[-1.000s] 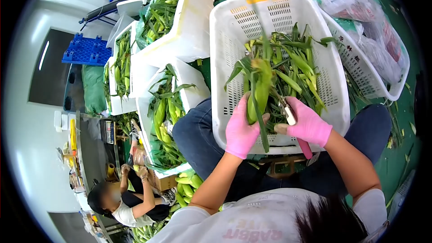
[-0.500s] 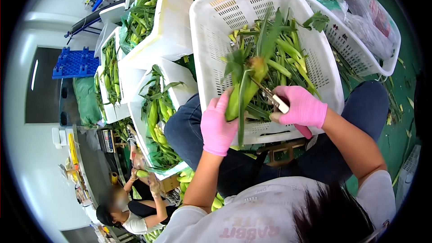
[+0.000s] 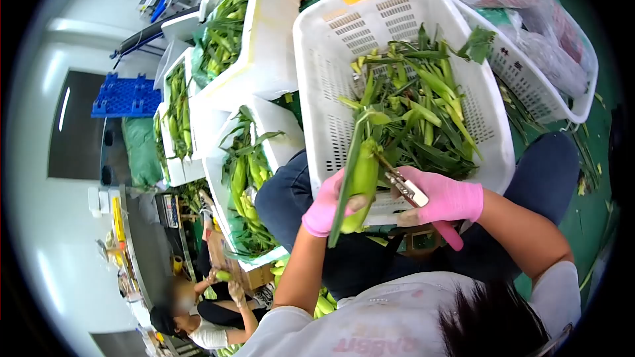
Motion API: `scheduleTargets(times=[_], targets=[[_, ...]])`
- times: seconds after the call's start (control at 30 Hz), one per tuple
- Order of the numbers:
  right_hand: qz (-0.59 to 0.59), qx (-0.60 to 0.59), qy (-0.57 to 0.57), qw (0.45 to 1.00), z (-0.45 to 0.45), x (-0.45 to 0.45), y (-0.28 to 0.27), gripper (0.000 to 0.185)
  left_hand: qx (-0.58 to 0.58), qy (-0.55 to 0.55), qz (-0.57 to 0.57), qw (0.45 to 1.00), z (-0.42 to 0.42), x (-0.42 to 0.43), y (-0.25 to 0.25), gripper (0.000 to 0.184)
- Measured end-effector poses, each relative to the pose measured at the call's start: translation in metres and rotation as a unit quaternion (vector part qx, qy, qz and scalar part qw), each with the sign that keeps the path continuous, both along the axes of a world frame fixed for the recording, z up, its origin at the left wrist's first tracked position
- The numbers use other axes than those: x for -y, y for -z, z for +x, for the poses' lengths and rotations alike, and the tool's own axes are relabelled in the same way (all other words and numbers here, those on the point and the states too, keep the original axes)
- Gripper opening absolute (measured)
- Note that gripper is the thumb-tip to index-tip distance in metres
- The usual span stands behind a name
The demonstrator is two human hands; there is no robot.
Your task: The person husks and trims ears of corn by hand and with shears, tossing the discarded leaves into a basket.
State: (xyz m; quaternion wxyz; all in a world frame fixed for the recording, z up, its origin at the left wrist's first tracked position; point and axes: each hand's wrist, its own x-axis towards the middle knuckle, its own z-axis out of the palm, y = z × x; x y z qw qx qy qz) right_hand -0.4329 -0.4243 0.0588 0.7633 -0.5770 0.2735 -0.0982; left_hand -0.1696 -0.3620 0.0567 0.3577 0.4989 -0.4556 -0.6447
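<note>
My left hand (image 3: pixel 329 206), in a pink glove, is closed around the lower part of a green ear of corn (image 3: pixel 363 175). The ear is still in its husk, and a long leaf hangs down across the hand. In my right hand (image 3: pixel 446 195), also gloved in pink, is a metal cutting tool (image 3: pixel 407 187) with a white grip, which looks like shears. Its metal end reaches the right side of the ear near the top. A darker pink piece sticks out below that hand. Both hands are over the near rim of a white slotted crate (image 3: pixel 322 125) holding cut husks and leaves (image 3: pixel 423 112).
Left of the crate stand white foam boxes (image 3: pixel 274 33) filled with unhusked corn. Another white crate (image 3: pixel 552 109) with plastic-bagged goods is at the right. Leaf scraps lie on the green floor. At lower left a co-worker (image 3: pixel 211 330) sits holding a green ear.
The ear has come down and nearer to me in my left hand, and the debris at its top no longer shows. My right hand has lowered with the tool. The view has shifted slightly.
</note>
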Motion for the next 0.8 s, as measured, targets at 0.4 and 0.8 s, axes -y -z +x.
scheduleTargets(times=[0.4, 0.8], targets=[[0.046, 0.021, 0.113, 0.992, 0.008, -0.014, 0.009, 0.039, -0.205, -0.023, 0.129, 0.970, -0.008, -0.018, 0.031, 0.101], [0.427, 0.158, 0.186, 0.871, 0.006, -0.025, 0.034, 0.051, -0.176, -0.411, 0.042, 0.894, 0.130, -0.260, -0.027, 0.087]])
